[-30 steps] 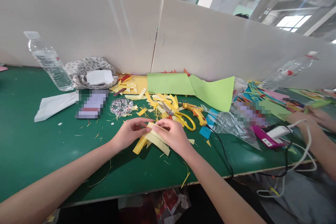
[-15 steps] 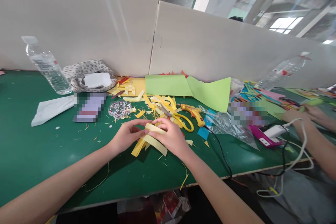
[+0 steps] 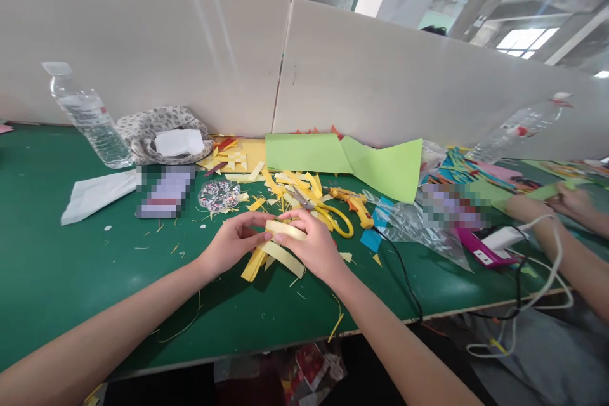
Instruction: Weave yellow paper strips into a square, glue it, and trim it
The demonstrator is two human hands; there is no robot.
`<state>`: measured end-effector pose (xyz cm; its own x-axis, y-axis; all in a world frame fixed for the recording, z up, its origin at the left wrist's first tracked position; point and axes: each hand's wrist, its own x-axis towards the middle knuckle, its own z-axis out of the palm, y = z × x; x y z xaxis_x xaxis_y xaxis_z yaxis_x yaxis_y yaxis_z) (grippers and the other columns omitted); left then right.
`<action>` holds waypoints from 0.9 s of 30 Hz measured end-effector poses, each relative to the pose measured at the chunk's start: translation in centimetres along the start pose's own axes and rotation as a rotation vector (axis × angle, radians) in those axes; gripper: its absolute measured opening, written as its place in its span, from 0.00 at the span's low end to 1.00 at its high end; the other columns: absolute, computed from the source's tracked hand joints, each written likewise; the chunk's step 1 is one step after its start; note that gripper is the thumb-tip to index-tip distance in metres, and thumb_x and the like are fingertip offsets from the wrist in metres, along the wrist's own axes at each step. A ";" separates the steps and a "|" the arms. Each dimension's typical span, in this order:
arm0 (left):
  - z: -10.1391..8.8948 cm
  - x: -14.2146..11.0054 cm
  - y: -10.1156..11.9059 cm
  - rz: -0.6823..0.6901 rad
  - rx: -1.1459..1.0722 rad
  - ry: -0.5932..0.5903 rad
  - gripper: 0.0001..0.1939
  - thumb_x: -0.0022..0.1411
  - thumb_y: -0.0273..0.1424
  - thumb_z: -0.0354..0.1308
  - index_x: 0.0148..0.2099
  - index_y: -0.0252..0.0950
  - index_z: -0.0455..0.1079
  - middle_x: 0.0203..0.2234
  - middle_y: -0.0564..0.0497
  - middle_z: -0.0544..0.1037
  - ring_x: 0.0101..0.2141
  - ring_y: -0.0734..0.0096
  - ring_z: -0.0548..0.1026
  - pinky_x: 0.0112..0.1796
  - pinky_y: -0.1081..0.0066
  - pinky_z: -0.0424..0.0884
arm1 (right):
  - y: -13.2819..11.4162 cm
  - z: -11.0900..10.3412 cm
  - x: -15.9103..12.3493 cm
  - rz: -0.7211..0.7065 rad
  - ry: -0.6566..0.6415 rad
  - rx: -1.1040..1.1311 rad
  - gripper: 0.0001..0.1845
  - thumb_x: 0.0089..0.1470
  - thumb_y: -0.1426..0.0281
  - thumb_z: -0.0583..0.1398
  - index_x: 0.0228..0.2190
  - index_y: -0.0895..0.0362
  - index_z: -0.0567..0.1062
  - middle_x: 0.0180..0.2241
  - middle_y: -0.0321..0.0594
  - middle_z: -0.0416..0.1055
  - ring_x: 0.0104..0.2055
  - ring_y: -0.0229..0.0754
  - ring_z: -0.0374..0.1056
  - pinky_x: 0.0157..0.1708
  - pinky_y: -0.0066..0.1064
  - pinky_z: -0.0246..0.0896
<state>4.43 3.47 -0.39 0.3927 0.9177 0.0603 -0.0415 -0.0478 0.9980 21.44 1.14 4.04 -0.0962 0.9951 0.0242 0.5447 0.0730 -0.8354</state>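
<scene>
Above the green table (image 3: 71, 266), both hands' fingers still pinching the yellow paper strip (image 3: 285, 230), now slightly raised.

Open green table near and left; clutter behind and right

Bare table (image 3: 71, 266) is left free toward the near edge and left. Behind the hands, passage is blocked by yellow scraps (image 3: 290, 184), scissors (image 3: 333, 216) and a glue gun (image 3: 354, 203); rightward, a black cable (image 3: 404, 273) and plastic bag (image 3: 413, 225) lie across.
</scene>
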 end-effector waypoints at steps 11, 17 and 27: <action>-0.4 -0.1 0.6 0.040 0.007 0.110 0.14 0.52 0.34 0.62 0.43 0.39 0.71 0.32 0.52 0.73 0.26 0.77 0.70 0.25 0.77 0.66 | 0.4 -0.5 0.3 0.001 0.025 0.059 0.15 0.44 0.64 0.62 0.36 0.52 0.69 0.32 0.36 0.74 0.30 0.40 0.69 0.29 0.32 0.62; -0.6 -0.2 1.6 0.048 -0.029 0.355 0.17 0.50 0.37 0.63 0.43 0.40 0.71 0.32 0.52 0.71 0.27 0.77 0.70 0.23 0.78 0.65 | 1.0 -0.6 0.9 -0.052 0.399 0.263 0.27 0.40 0.61 0.65 0.42 0.53 0.65 0.44 0.43 0.69 0.45 0.43 0.66 0.42 0.34 0.64; -0.7 -0.1 1.8 0.088 -0.116 0.447 0.18 0.51 0.36 0.63 0.45 0.39 0.70 0.35 0.51 0.72 0.29 0.77 0.72 0.25 0.80 0.68 | -1.2 3.1 -0.8 0.032 -0.112 0.337 0.16 0.46 0.57 0.61 0.31 0.57 0.76 0.30 0.40 0.75 0.33 0.41 0.69 0.32 0.30 0.63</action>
<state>3.68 3.61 1.37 -0.0498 0.9932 0.1048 -0.1692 -0.1118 0.9792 18.28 0.02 3.27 -0.1843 0.9816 -0.0492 0.2450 -0.0026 -0.9695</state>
